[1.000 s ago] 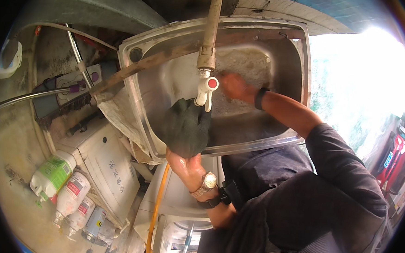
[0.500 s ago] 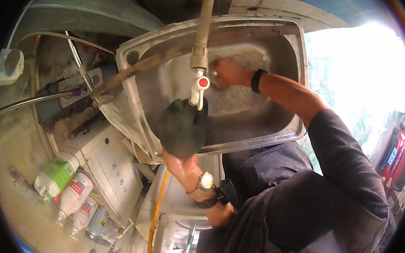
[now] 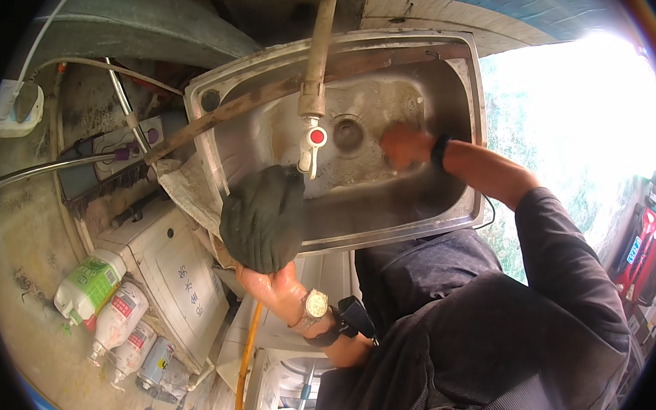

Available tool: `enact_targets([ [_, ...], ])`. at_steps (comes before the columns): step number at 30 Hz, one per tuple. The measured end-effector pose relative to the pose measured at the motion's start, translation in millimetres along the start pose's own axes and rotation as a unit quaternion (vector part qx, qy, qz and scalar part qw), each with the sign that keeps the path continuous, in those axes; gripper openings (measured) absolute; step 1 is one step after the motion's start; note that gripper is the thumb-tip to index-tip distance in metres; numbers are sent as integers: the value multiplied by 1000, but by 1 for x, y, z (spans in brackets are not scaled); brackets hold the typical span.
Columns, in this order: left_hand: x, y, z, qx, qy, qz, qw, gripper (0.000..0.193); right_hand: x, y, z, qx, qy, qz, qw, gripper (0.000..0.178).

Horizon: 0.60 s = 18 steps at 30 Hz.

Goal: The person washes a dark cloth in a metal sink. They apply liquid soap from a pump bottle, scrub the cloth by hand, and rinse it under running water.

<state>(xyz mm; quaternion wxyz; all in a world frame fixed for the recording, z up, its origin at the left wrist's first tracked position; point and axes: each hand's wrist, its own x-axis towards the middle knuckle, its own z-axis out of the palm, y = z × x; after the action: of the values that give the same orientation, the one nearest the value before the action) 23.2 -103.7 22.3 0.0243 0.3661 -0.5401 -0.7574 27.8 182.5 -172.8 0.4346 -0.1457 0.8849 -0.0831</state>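
A folded or bunched dark grey-green cloth (image 3: 263,218) is in my left hand (image 3: 271,281), over the sink's near left corner. The fingers of that hand are mostly hidden under it, and its exact kind is unclear. My right hand (image 3: 405,147) is low in the metal sink (image 3: 388,207), right of the round drain (image 3: 348,134). Motion blurs its fingers, so what they hold, if anything, cannot be made out. Wet residue with bubbles coats the basin floor around it. Between my hands hangs a white tap (image 3: 311,147) with a red dot, on a beige pipe.
A wooden strip (image 3: 239,104) crosses the sink behind the tap. To the left stand a pale box (image 3: 178,270), several bottles including a green-labelled one (image 3: 90,282), and mop handles (image 3: 70,162). An orange hose (image 3: 249,360) runs down beside my left arm.
My right hand has moved right and slightly nearer across the basin, exposing the drain. My left hand has shifted left with the dark cloth, clear of the tap.
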Motion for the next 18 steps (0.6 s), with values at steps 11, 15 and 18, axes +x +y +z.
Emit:
enact_targets([
  [11,1,3,-8,-10,61,45,997,40,15,-89,-19,179,140,-105,968,31],
  [15,4,9,-13,-83,60,20,994,44,35,-124,-5,224,83,-102,966,26],
  [18,3,11,-16,43,0,114,993,40,71,-139,9,264,186,-65,944,24],
])
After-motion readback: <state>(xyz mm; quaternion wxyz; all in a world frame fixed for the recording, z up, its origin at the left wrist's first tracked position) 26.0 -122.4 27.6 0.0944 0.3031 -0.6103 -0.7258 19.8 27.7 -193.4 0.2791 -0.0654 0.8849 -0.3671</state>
